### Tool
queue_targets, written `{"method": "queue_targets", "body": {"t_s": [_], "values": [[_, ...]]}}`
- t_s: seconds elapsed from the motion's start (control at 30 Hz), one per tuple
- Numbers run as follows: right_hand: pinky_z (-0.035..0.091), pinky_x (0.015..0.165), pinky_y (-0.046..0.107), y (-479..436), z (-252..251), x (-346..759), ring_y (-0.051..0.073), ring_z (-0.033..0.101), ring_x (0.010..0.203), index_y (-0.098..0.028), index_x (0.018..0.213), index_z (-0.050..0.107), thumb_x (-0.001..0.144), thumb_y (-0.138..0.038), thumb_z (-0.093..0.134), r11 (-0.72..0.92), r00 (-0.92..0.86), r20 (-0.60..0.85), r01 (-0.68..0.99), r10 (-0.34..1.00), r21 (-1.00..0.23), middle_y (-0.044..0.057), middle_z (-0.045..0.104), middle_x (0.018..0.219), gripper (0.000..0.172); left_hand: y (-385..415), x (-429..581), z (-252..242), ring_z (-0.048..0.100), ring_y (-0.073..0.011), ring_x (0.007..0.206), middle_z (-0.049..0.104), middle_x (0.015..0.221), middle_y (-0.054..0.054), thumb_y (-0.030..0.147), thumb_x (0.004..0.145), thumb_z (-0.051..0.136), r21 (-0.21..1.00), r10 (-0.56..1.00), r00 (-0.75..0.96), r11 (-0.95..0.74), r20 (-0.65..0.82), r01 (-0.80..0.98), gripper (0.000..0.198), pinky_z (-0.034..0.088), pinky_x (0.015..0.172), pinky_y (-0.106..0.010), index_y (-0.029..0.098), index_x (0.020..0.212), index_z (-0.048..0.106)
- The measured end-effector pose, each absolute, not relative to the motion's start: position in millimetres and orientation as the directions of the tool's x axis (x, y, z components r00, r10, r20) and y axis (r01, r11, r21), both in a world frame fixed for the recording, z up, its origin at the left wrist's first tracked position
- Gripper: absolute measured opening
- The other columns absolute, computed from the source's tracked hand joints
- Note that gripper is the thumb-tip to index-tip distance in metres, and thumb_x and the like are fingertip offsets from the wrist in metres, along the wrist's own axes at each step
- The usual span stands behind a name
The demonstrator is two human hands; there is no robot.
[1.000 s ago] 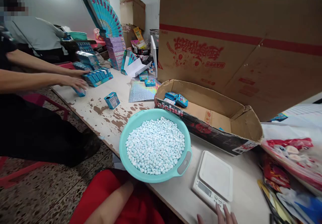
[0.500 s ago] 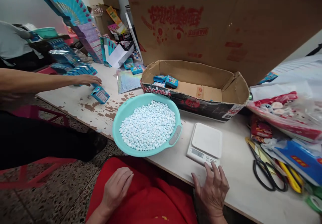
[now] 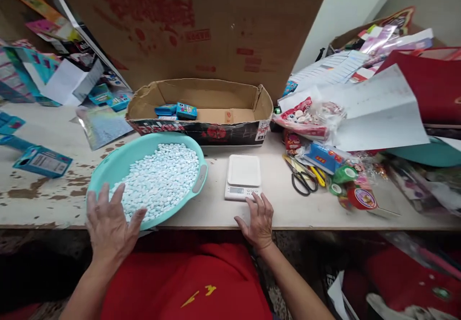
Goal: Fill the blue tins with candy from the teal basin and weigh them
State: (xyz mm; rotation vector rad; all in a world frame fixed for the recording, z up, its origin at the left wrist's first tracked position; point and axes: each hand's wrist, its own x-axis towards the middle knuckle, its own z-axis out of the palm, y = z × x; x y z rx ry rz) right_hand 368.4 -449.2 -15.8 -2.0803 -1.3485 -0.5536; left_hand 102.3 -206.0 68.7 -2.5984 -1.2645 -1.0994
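My left hand is over the near left rim of a turquoise basin, fingers spread and holding nothing. Small white candies fill much of the basin, heaped toward its right side. On the table to the right of the basin lies a white digital scale with a bare weighing plate. My right hand has its fingertips at the button strip on the scale's front edge. Its thumb is apart from the fingers, and the hand grips nothing. The digits on the display are too small to read.
Behind the basin stands a low cardboard box with a few small blue boxes inside. Another blue box lies at the left. Black-handled scissors, green tape and a candy bag crowd the right side.
The view has swung to the right. My left hand has gone from my lap up to the basin's rim, fingers spreading. My right hand stays at the scale's front; the co-worker's hand has left the view.
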Motion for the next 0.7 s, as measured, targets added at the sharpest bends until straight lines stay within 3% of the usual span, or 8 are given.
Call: {"method": "queue_targets", "body": {"t_s": [0.13,0.23,0.33,0.4,0.5,0.57,0.63,0.7], "values": [[0.04,0.103,0.052,-454.0,1.6,368.9,0.029,0.048,0.124,-0.02,0.123,0.056,0.092,-0.04,0.056,-0.142,0.629,0.559,0.723,0.54,-0.676,0.013,0.057,0.126,0.037,-220.3,99.7,90.9,0.021,-0.0389,0.145,0.029,0.157,-0.013,0.057,0.093,0.045,0.31,0.623,0.404,-0.729,0.67,0.611,0.069,0.019,0.117,-0.06,0.024,0.152,0.03],[0.044,0.102,0.05,-440.7,32.6,348.9,0.024,0.056,0.118,-0.022,0.125,0.055,0.097,-0.042,0.045,0.099,0.849,0.246,0.226,0.467,-0.969,0.011,0.059,0.128,0.036,-259.7,125.9,115.8,0.025,-0.0365,0.144,0.029,0.156,-0.016,0.057,0.093,0.043,0.334,0.543,0.377,-0.803,0.75,0.493,0.071,0.021,0.118,-0.056,0.021,0.152,0.026],[0.045,0.102,0.05,-420.8,63.9,316.3,0.024,0.058,0.12,-0.023,0.127,0.056,0.099,-0.057,0.024,0.247,0.728,-0.008,-0.243,0.686,-0.938,0.011,0.058,0.133,0.055,-309.2,174.9,111.4,0.021,-0.0367,0.146,0.016,0.16,-0.015,0.064,0.092,0.035,0.363,0.418,0.468,-0.908,0.778,0.209,0.077,0.027,0.115,-0.055,0.023,0.155,0.014],[0.046,0.101,0.051,-415.6,81.9,304.0,0.024,0.06,0.118,-0.02,0.123,0.062,0.096,-0.063,0.009,0.175,0.543,-0.05,-0.355,0.838,-0.918,0.012,0.063,0.128,0.073,-330.9,203.7,88.4,0.021,-0.0332,0.147,0.021,0.159,-0.016,0.065,0.093,0.031,0.342,0.236,0.652,-0.939,0.721,-0.038,0.079,0.027,0.116,-0.052,0.023,0.155,0.008],[0.048,0.095,0.056,-427.9,113.3,317.6,0.029,0.061,0.116,-0.017,0.127,0.06,0.092,-0.068,-0.001,0.134,0.424,0.011,-0.261,0.905,-0.956,0.017,0.066,0.122,0.088,-339.3,218.2,49.6,0.023,-0.034,0.146,0.033,0.154,-0.018,0.067,0.09,0.038,0.485,0.155,0.85,-0.865,0.503,-0.129,0.08,0.023,0.116,-0.056,0.022,0.153,0.021],[0.045,0.095,0.061,-442.7,137.5,336.9,0.033,0.056,0.123,-0.015,0.144,0.043,0.091,-0.067,-0.007,0.258,0.523,0.174,-0.092,0.834,-0.962,0.02,0.057,0.134,0.089,-338.1,212.0,36.6,0.025,-0.035,0.145,0.036,0.152,-0.019,0.067,0.087,0.046,0.612,0.255,0.875,-0.789,0.412,-0.058,0.077,0.023,0.116,-0.057,0.021,0.148,0.035],[0.034,0.103,0.066,-451.7,154.4,346.1,0.038,0.04,0.137,-0.01,0.152,0.024,0.093,-0.054,-0.013,0.4,0.68,0.428,0.212,0.595,-0.892,0.022,0.039,0.149,0.082,-340.3,204.1,38.0,0.034,-0.0323,0.141,0.041,0.149,-0.018,0.065,0.088,0.046,0.809,0.462,0.835,-0.586,0.299,0.034,0.072,0.029,0.115,-0.053,0.021,0.145,0.041],[0.019,0.11,0.067,-449.7,152.7,335.0,0.041,0.014,0.146,-0.005,0.154,0.009,0.095,-0.039,-0.013,0.326,0.648,0.691,0.61,0.32,-0.723,0.02,0.015,0.159,0.071,-348.9,201.0,49.9,0.045,-0.0287,0.134,0.045,0.147,-0.016,0.066,0.093,0.029,0.972,0.569,0.816,-0.232,0.098,0.046,0.07,0.04,0.108,-0.051,0.025,0.15,0.033]]}}
